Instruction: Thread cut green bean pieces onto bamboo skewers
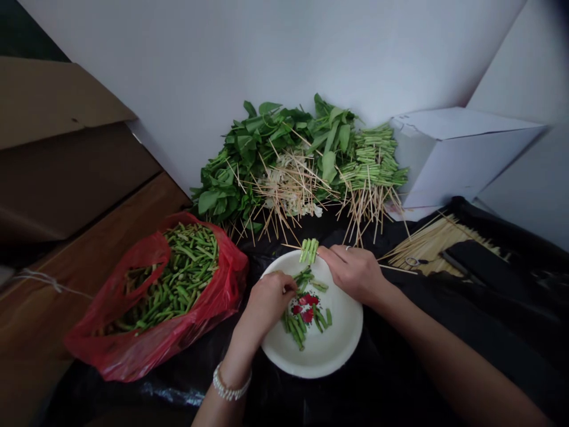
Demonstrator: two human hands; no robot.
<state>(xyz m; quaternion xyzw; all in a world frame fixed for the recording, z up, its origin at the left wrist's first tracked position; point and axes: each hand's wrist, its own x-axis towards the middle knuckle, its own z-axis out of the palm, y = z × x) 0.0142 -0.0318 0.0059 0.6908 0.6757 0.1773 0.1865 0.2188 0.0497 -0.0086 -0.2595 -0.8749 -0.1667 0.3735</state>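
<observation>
A white bowl (347, 341) with a red flower pattern on its bottom holds several short cut green stalk pieces (296, 329), which look like long beans. Over the bowl's far rim, my right hand (353, 273) is closed on a wooden skewer. A row of green pieces (309, 251) is threaded side by side on that skewer, just left of the fingers. My left hand (271, 296) reaches over the bowl's left side with its fingers pinched together near the loose pieces. What lies between those fingertips is hidden.
A red plastic bag (222, 296) full of cut stalks stands left. Behind are skewered stalks (376, 157), leafy skewers (249, 139) and pale skewered food (288, 178). Bare skewers (427, 240), small scissors (413, 261) and a dark phone-like object (475, 264) lie right, near a white box (444, 154).
</observation>
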